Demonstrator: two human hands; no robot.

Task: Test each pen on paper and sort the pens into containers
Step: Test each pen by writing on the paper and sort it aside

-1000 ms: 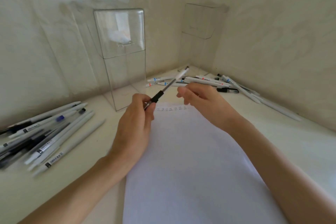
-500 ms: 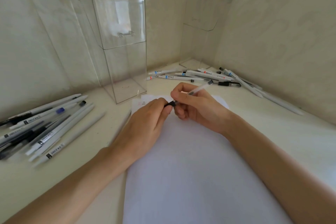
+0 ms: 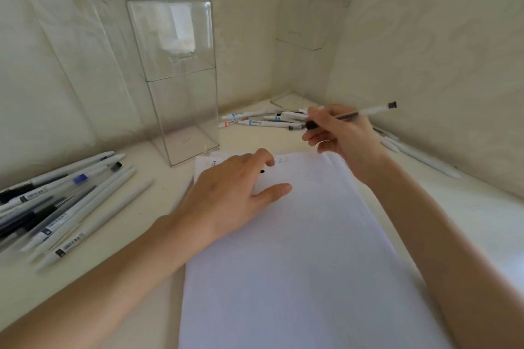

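The left hand [image 3: 232,190] lay flat on the upper left part of the sheet of paper [image 3: 297,263]. Its fingers were straight and loosely spread, the thumb was stretched out toward the sheet's middle, and the palm was down. A small black bit [image 3: 262,171] showed under the fingertips; what it was could not be told.

The right hand [image 3: 343,136] was at the sheet's far right corner, with the thumb and first fingers pinching a pen [image 3: 365,111] near its dark grip and the other fingers loosely curled beneath. The pen's long axis ran nearly level. Its black-plugged rear end pointed away to the right of the sheet and slightly up, and its writing end pointed back to the left. The tip itself was hidden by the fingers.

A faint row of marks [image 3: 279,161] ran along the sheet's far edge. A pile of pens [image 3: 56,207] lay left of the sheet and a scatter of pens [image 3: 263,122] lay beyond its far edge. The near clear container [image 3: 181,79] stood just past the far left corner, and the far clear container [image 3: 306,51] stood well behind the far edge.
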